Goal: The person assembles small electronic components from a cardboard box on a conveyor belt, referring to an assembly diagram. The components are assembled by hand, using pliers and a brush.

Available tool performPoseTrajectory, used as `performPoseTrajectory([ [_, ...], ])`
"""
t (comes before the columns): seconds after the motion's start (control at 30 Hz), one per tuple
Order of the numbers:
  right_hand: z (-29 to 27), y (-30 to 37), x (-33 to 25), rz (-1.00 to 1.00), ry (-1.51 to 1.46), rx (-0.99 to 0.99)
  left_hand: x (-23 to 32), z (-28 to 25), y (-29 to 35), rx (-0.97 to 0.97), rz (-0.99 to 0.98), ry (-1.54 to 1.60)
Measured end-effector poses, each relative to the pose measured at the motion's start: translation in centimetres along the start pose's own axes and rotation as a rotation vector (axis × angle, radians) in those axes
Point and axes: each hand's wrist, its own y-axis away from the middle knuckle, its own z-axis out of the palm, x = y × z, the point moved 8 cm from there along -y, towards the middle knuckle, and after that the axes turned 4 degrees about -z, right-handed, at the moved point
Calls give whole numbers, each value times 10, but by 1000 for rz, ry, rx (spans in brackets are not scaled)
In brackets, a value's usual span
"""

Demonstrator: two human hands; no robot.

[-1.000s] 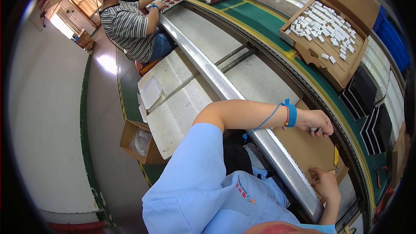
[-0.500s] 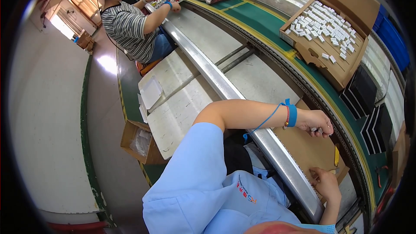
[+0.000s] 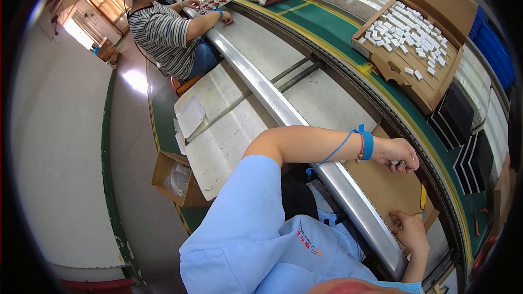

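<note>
My left hand (image 3: 397,157), with a blue wrist strap (image 3: 367,146) and a thin red bracelet, is closed above a brown cardboard sheet (image 3: 373,182). Something small and pale shows between its fingers, too covered to name. Nearer me, my right hand (image 3: 409,232) rests at the cardboard with its fingers loosely bent and apart; I see nothing held in it. Just beyond that hand lies a yellow-handled tool (image 3: 423,196), perhaps a cutter.
An opened carton (image 3: 397,71) holding many small white blocks (image 3: 406,28) stands across the green conveyor (image 3: 327,24). Black stacked pieces (image 3: 473,163) and red-handled pliers (image 3: 477,222) lie at right. A metal rail (image 3: 283,106) runs before me. A co-worker (image 3: 163,35) sits further along.
My two hands stay almost where they were. The co-worker's near hand has shifted slightly right and down, uncovering more of the small red and white parts by it.
</note>
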Motion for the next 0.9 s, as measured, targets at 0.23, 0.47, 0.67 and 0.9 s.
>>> performPoseTrajectory([
  [0.23,-3,-1,1,8,-2,1,4,-1,-1,7,4,-6],
  [0.47,-1,0,-1,6,-5,-8,2,1,2,5,11,-15],
  [0.67,-1,0,-1,-10,2,3,2,0,2,17,14,-21],
  [0.9,-1,0,0,-1,5,-7,2,-1,1,22,10,-28],
])
